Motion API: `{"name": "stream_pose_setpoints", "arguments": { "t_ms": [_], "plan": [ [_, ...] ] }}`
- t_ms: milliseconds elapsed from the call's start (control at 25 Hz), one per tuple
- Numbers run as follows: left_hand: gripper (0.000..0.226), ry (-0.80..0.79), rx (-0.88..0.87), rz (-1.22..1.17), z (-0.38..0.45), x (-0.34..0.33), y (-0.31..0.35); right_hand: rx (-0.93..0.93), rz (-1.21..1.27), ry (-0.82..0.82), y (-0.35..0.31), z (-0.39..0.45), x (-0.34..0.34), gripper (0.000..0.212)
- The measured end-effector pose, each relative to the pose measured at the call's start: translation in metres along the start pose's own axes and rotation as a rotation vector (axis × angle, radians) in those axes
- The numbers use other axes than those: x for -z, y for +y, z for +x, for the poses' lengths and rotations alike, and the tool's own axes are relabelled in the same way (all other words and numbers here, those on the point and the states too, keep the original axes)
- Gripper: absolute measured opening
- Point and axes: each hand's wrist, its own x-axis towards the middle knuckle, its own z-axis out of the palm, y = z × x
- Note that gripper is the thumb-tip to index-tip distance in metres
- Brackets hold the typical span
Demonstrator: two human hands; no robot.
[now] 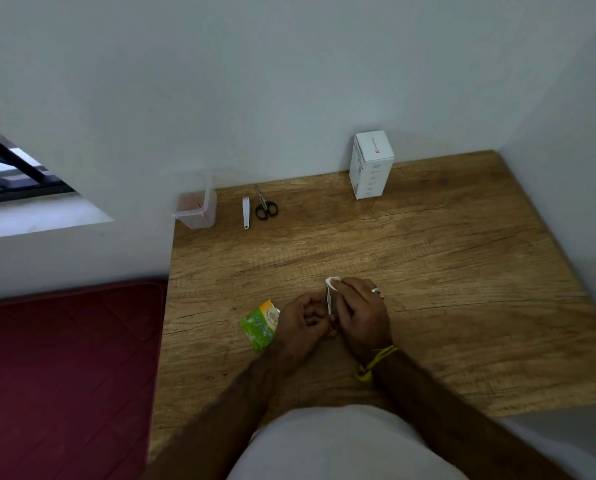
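Note:
My right hand, with a ring and a yellow thread at the wrist, grips a small white wipe over the wooden table. The wipe is pressed against the curled fingers of my left hand, which meets the right hand near the table's front. Whether the left fingers also pinch the wipe is hidden. A green and yellow sachet lies flat on the table just left of my left hand.
Along the back wall stand a clear plastic container, a white nail clipper, small black scissors and an upright white box. A dark red mattress lies left of the table.

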Motion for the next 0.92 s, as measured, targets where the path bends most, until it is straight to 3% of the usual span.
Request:
{"name": "stream_pose_setpoints", "arguments": {
  "t_ms": [120,920],
  "plan": [
    [0.037,-0.011,-0.018,0.042,0.001,0.0011,-0.0017,0.092,-0.05,-0.055,-0.0033,-0.0003,-0.0006,0.027],
    [0.03,-0.007,-0.01,0.068,-0.0024,0.0004,0.0041,0.068,-0.006,-0.17,0.0029,-0.0083,0.0045,0.031]
  ]
}}
